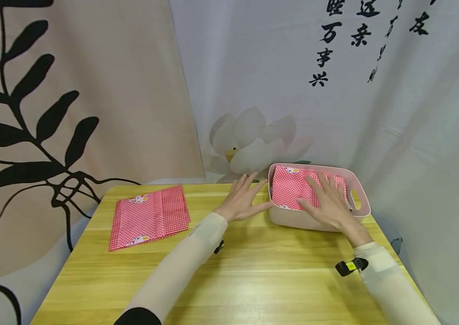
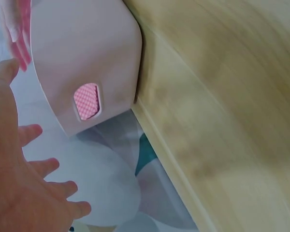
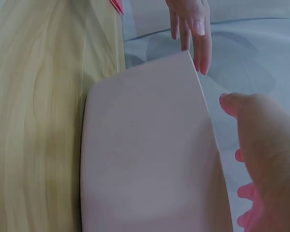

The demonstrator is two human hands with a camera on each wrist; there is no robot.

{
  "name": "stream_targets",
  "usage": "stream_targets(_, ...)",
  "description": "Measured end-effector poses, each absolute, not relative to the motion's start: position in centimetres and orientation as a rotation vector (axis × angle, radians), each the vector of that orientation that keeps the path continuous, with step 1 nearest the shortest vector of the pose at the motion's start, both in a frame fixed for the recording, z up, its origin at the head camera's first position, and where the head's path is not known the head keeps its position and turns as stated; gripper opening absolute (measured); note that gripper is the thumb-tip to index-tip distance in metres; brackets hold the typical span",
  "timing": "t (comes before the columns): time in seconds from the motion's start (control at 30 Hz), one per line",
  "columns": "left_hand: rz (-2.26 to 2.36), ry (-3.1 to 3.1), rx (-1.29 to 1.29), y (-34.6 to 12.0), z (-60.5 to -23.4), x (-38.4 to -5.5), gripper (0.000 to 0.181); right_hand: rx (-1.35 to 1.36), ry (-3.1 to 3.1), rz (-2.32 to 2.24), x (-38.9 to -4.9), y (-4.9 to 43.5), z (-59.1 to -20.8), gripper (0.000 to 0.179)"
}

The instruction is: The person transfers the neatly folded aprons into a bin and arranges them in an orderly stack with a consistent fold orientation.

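A pink plastic basket (image 1: 308, 218) stands at the table's back right, with a red-and-white checked cloth (image 1: 290, 189) bearing a small white cartoon print inside it. My right hand (image 1: 328, 203) is over the basket with fingers spread; whether it touches the cloth I cannot tell. Just left of the basket is my left hand (image 1: 243, 198), its fingers spread and nothing in them. In the left wrist view, the fingers of the left hand (image 2: 34, 164) lie apart from the basket wall (image 2: 87, 48), and checked cloth (image 2: 87, 101) shows through the handle hole.
Another folded red checked cloth (image 1: 150, 219) lies flat at the table's back left. The wooden table (image 1: 253, 280) meets a printed curtain (image 1: 261, 81) behind it. More curtain hangs close along the right side.
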State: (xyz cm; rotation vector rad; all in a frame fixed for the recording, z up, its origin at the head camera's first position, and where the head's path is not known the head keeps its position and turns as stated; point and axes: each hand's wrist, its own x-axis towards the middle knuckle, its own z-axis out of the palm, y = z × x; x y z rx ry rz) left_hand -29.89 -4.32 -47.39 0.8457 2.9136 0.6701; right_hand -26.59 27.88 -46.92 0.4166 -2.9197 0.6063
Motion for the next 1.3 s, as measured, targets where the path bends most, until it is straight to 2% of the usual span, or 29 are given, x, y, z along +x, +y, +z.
stream_targets(1.3,0.714,2.987,0.715,-12.5,-48.4,-27.1,0.086,0.659,-2.879,0.653,-27.0,20.4,-46.9,0.087)
